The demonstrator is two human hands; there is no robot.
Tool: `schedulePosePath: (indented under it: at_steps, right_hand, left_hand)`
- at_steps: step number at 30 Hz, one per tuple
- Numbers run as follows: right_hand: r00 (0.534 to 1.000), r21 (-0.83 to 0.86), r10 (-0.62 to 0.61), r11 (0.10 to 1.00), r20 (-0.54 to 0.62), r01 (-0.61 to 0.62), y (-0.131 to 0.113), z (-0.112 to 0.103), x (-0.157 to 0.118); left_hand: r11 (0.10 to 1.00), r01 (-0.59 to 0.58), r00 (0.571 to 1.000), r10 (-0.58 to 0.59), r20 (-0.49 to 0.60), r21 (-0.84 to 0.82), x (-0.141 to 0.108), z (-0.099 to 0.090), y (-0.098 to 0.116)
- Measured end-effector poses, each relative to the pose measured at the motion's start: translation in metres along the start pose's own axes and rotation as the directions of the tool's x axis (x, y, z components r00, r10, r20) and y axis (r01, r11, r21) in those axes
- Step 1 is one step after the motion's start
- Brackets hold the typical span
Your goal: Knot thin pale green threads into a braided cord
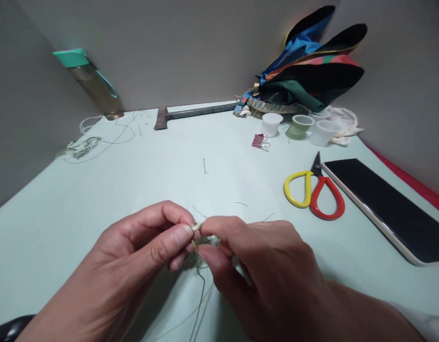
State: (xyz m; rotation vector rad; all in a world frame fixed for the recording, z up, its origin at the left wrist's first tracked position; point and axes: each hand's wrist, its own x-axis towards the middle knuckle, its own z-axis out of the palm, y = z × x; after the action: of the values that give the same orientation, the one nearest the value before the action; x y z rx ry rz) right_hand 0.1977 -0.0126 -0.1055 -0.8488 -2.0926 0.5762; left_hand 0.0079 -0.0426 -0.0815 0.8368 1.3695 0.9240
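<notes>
My left hand pinches a small piece of pale and green knotted cord between thumb and forefinger, near the table's front middle. Close against its right side is my right hand, its forefinger tip touching the cord and its thumb a little below, apart from the forefinger. Loose green thread hangs from the knot between the hands and trails toward the front edge. Thin strand ends stick out behind the fingers. The remaining fingers of both hands are curled and partly hidden.
Yellow-and-red scissors and a phone lie at right. Behind are a binder clip, thread spools, a hammer and colourful fabric. A nail stands mid-table. At left are tangled threads and a bottle.
</notes>
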Motion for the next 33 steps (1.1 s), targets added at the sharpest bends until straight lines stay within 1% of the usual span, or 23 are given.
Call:
schedulePosePath:
  at_steps: [4, 7, 9, 12, 14, 15, 16, 18, 20, 22, 25, 27, 30, 33]
  right_hand:
    - [1.0, 0.008, 0.002, 1.0, 0.005, -0.002, -0.001, 0.0, 0.001]
    - [0.996, 0.062, 0.038, 0.997, 0.077, -0.043, -0.004, -0.004, 0.0]
    - [0.995, 0.054, 0.046, 0.997, 0.091, -0.051, -0.008, -0.009, -0.002]
    - [1.0, 0.041, 0.001, 0.999, 0.014, -0.001, -0.012, -0.013, -0.005]
    - [0.999, 0.064, -0.041, 0.997, 0.009, 0.041, -0.012, -0.011, -0.006]
    - [0.998, 0.063, -0.053, 0.997, -0.023, 0.054, -0.011, -0.009, -0.005]
    - [0.99, 0.071, -0.09, 0.993, -0.111, 0.098, -0.01, -0.006, -0.005]
    - [0.988, 0.049, -0.064, 0.996, -0.143, 0.072, -0.007, 0.0, -0.004]
    - [0.993, 0.02, -0.03, 0.999, -0.117, 0.033, -0.004, 0.004, -0.004]
    - [0.995, 0.0, -0.028, 1.0, -0.098, 0.028, -0.003, 0.004, -0.003]
    - [0.999, -0.025, -0.019, 1.0, -0.037, 0.018, -0.001, 0.002, -0.001]
    - [0.999, -0.023, -0.037, 0.999, -0.014, 0.037, 0.0, 0.001, -0.001]
    - [0.997, 0.023, -0.075, 0.997, -0.017, 0.075, 0.0, 0.001, -0.002]
    - [0.998, 0.058, -0.056, 0.997, -0.034, 0.058, 0.0, 0.003, -0.003]
  left_hand:
    - [1.0, -0.007, 1.0, 0.006, -0.005, -0.021, -0.001, 0.002, 0.0]
    - [0.999, 0.018, 1.0, -0.018, -0.018, -0.028, 0.001, 0.004, 0.003]
    - [0.999, 0.02, 0.999, -0.02, -0.028, -0.026, 0.003, 0.006, 0.007]
    - [1.0, 0.017, 0.999, -0.018, -0.03, -0.023, 0.007, 0.01, 0.014]
    - [1.0, 0.013, 0.999, -0.014, -0.03, -0.02, 0.01, 0.013, 0.017]
    - [1.0, 0.008, 1.0, -0.009, -0.028, -0.017, 0.01, 0.013, 0.018]
    - [1.0, 0.002, 1.0, -0.002, -0.027, -0.012, 0.01, 0.014, 0.018]
    - [1.0, -0.013, 1.0, 0.013, -0.027, 0.005, 0.009, 0.013, 0.016]
    - [0.999, -0.035, 0.999, 0.036, -0.027, 0.03, 0.006, 0.01, 0.012]
    - [0.996, -0.058, 0.998, 0.06, -0.026, 0.071, 0.002, 0.006, 0.008]
    - [0.985, -0.089, 0.996, 0.091, -0.003, 0.15, 0.0, 0.001, 0.002]
    - [0.978, -0.089, 0.996, 0.091, -0.002, 0.187, 0.0, -0.001, 0.0]
    - [0.975, -0.077, 0.997, 0.081, -0.012, 0.207, 0.0, -0.003, -0.001]
    - [0.973, -0.082, 0.996, 0.084, 0.001, 0.214, -0.001, -0.003, -0.001]
